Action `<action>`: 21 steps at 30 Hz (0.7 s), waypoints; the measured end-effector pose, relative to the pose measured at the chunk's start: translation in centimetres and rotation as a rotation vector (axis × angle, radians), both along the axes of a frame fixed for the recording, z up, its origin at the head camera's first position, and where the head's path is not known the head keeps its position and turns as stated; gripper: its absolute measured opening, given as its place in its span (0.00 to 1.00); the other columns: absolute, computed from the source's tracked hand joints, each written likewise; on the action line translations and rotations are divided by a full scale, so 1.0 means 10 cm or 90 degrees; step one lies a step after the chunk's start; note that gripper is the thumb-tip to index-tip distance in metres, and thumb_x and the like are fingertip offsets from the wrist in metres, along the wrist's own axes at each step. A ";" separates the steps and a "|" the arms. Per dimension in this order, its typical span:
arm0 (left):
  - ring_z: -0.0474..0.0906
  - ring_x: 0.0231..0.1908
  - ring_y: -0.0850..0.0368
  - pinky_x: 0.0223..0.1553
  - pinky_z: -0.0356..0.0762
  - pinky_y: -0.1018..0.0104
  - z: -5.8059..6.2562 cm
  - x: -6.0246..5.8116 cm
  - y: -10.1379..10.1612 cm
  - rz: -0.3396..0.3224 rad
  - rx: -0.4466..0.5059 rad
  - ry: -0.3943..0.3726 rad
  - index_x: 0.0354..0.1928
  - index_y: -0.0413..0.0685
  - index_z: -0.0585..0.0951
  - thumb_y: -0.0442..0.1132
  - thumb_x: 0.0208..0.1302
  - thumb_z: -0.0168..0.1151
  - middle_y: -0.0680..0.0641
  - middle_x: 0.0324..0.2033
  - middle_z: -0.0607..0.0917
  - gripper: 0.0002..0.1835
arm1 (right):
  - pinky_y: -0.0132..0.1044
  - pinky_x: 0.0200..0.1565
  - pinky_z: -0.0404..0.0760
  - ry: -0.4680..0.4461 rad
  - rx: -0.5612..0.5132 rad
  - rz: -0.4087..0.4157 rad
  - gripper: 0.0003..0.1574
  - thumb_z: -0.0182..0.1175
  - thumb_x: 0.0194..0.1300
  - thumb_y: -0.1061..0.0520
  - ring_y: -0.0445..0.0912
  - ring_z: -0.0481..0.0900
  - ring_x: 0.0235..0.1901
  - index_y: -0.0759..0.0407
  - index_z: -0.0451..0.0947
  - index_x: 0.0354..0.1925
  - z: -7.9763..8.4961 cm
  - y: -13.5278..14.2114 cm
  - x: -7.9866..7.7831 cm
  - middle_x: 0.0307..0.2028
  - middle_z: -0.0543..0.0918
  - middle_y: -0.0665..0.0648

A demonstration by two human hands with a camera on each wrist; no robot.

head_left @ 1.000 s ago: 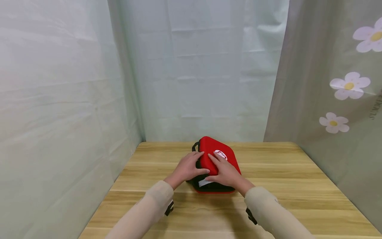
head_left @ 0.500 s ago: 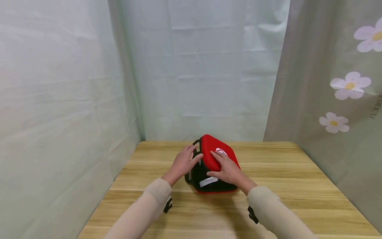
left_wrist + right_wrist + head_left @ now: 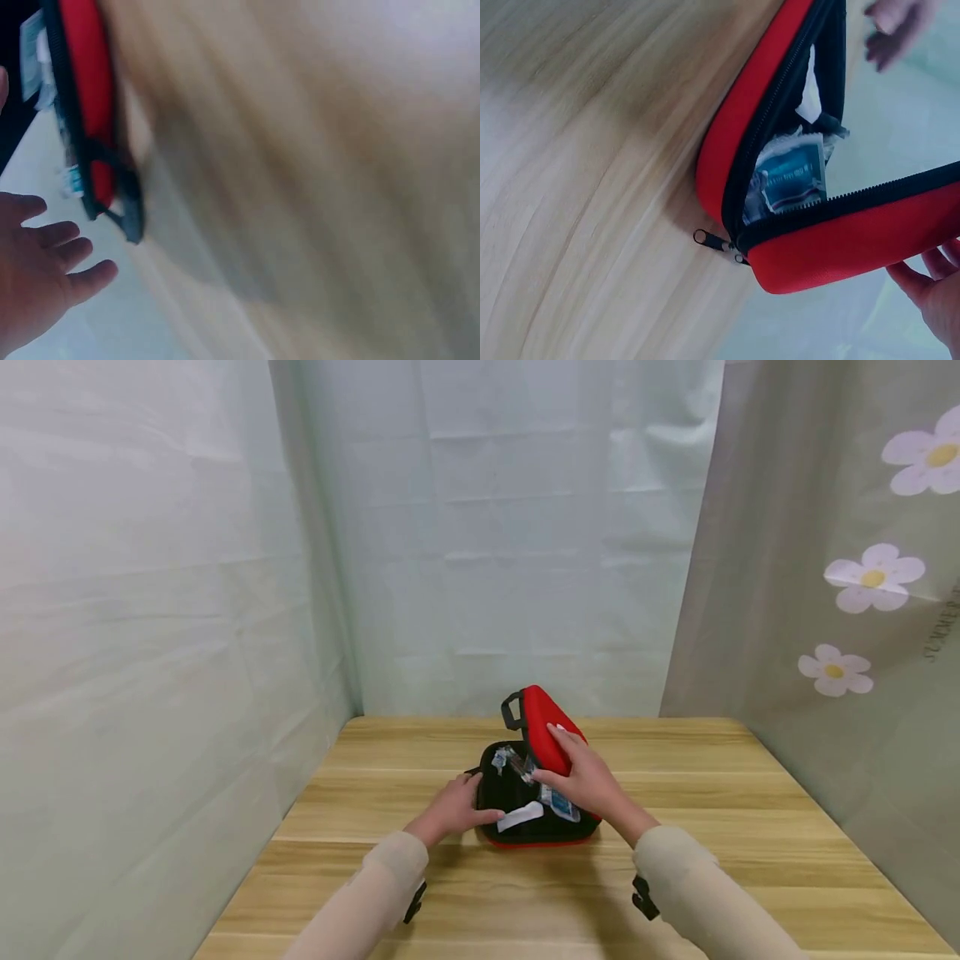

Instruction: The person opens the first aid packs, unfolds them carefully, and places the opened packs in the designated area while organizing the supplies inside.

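A red first-aid case (image 3: 551, 731) with a black lining sits half unfolded on the table, its lid tilted up toward the right. My right hand (image 3: 588, 781) grips the raised lid, thumb at the zipper edge and fingers over the red shell. Inside the black base (image 3: 517, 835) lie a white strip (image 3: 520, 817) and clear plastic packets, one a blue-green packet (image 3: 791, 176). My left hand (image 3: 453, 810) is at the base's left side, thumb toward its front corner; the left wrist view shows its fingers (image 3: 71, 236) spread and holding nothing.
The wooden table (image 3: 720, 827) extends around the case on all sides. A pale curtain (image 3: 487, 543) hangs behind it, with a flowered curtain (image 3: 840, 610) on the right. A black handle (image 3: 513, 710) sticks out from the lid; a zipper pull (image 3: 709, 240) hangs at the hinge corner.
The lid has swung up and rightward with my right hand, baring the packets inside. My left hand has left the lid's left edge and dropped down to the base's left side.
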State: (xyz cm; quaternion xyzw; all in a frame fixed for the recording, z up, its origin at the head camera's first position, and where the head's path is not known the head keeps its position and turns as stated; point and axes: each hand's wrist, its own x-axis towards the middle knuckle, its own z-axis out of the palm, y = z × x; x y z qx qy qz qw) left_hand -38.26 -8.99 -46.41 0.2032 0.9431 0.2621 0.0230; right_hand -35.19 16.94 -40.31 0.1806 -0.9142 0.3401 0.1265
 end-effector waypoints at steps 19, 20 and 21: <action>0.52 0.73 0.35 0.68 0.52 0.35 -0.18 0.08 0.12 0.008 -0.054 -0.081 0.75 0.31 0.51 0.70 0.53 0.67 0.31 0.74 0.54 0.63 | 0.55 0.46 0.82 0.012 -0.089 -0.028 0.54 0.68 0.64 0.43 0.63 0.72 0.61 0.49 0.52 0.78 0.25 0.56 0.07 0.70 0.64 0.64; 0.52 0.73 0.35 0.68 0.51 0.35 -0.19 0.08 0.11 0.010 -0.052 -0.082 0.75 0.31 0.51 0.70 0.53 0.67 0.31 0.74 0.54 0.64 | 0.55 0.47 0.82 0.003 -0.093 -0.029 0.54 0.68 0.63 0.43 0.64 0.71 0.61 0.50 0.52 0.78 0.27 0.60 0.08 0.70 0.64 0.65; 0.52 0.73 0.36 0.68 0.51 0.35 -0.20 0.07 0.10 0.013 -0.049 -0.083 0.75 0.31 0.51 0.70 0.53 0.68 0.32 0.74 0.54 0.64 | 0.55 0.47 0.82 -0.005 -0.097 -0.030 0.55 0.69 0.63 0.43 0.65 0.71 0.61 0.50 0.51 0.78 0.28 0.65 0.08 0.69 0.65 0.65</action>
